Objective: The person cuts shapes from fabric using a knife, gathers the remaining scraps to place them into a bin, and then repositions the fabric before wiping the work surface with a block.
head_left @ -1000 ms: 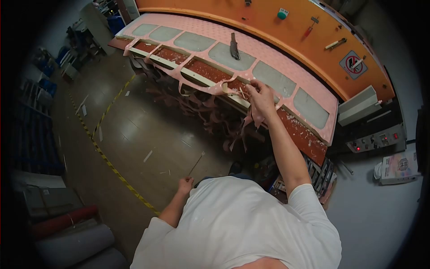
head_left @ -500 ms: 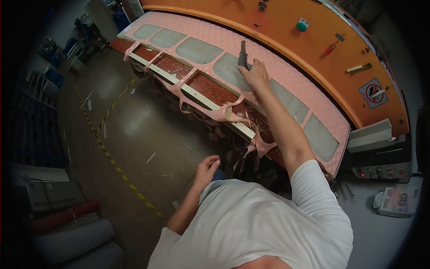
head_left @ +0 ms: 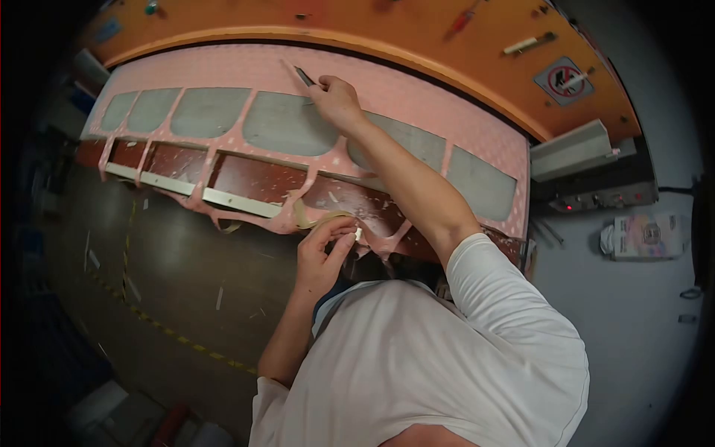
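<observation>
So, starting from the left, we had yellow-and-black tape point(head_left: 186, 346) on the floor, then a pink spotted sheet point(head_left: 201, 63) lying along the reddish-brown bench point(head_left: 249, 179), grey panels point(head_left: 210, 112) showing in its openings. A white rail point(head_left: 242, 203) ran near the front edge under pink strands. Around the middle, a dark knife point(head_left: 304, 76) pointed up and left over the sheet. Below it our left hand point(head_left: 319, 259) was at the front edge by a tan strip point(head_left: 320, 219), fingers bent; we honestly couldn't tell if they gripped anything. Slightly right and higher, our right hand point(head_left: 337, 103) had its fingers closed around the knife. Past our forearm came an orange panel point(head_left: 417, 37) with a warning sign point(head_left: 564, 80), then a printed pack point(head_left: 646, 237).
</observation>
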Action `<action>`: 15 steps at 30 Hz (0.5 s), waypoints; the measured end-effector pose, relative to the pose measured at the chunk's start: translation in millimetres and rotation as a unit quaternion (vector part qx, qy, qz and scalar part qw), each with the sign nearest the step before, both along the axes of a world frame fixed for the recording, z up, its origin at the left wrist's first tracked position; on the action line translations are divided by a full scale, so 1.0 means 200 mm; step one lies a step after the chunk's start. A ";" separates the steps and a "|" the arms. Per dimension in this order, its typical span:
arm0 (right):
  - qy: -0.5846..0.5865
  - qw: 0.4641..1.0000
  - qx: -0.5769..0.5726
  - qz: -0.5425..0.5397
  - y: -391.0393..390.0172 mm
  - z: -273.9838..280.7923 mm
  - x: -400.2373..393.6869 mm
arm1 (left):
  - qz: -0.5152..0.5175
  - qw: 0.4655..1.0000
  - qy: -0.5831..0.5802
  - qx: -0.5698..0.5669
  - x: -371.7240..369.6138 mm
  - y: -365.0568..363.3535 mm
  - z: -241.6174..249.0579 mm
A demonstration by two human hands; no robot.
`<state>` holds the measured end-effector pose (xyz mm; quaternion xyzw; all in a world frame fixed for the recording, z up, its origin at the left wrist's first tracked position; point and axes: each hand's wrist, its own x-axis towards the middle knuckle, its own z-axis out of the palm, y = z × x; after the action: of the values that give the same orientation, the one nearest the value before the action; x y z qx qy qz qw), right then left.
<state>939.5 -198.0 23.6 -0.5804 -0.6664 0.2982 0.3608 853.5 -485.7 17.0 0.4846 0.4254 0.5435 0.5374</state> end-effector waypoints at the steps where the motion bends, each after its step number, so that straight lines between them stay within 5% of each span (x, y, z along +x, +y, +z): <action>1: 0.070 0.998 0.002 -0.001 -0.07 0.05 0.09 | -0.027 1.000 -0.006 -0.010 0.06 0.03 0.00; 4: 0.260 0.959 -0.099 0.046 -0.32 0.31 0.46 | -0.134 0.987 -0.063 -0.060 0.28 0.15 0.07; 8: 0.420 0.904 -0.064 0.041 -0.61 0.57 1.09 | -0.246 0.957 -0.119 -0.097 0.75 0.32 0.16; 15: 0.237 0.966 0.046 -0.096 -1.01 0.79 2.12 | -0.260 0.932 -0.122 -0.223 1.65 0.43 0.07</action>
<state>1362.5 -400.7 181.1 -0.5373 -0.5154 0.3606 0.5618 1182.7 -399.0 31.9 0.3758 0.3263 0.3310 0.8017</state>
